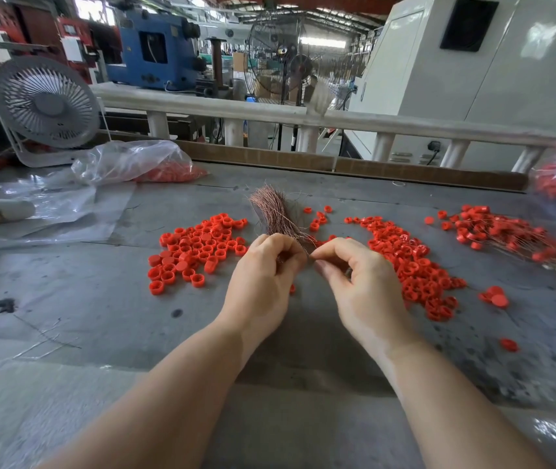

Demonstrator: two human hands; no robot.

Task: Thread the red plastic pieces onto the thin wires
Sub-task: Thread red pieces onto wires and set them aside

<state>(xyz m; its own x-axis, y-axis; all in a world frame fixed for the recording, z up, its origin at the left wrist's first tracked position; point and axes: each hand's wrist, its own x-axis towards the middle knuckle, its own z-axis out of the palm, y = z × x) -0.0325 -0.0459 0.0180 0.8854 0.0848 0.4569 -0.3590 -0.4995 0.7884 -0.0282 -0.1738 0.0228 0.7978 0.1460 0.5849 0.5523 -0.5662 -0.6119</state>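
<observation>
Gripping wire bundle [274, 211]: left hand [263, 279] | right hand [357, 282] fingers pinched

Grey worktop [66, 292] sat in a big factory hall: small white fan [44, 103] at 10 o'clock, blue machine [154, 52] behind, white railing [236, 111] across, daylight at 12.

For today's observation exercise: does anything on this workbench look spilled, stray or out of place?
A few red pieces lie apart from the piles: one lone piece near the right front of the grey table, and a small cluster beyond it. A dark smudge marks the table's left side. Nothing looks damaged.
</observation>
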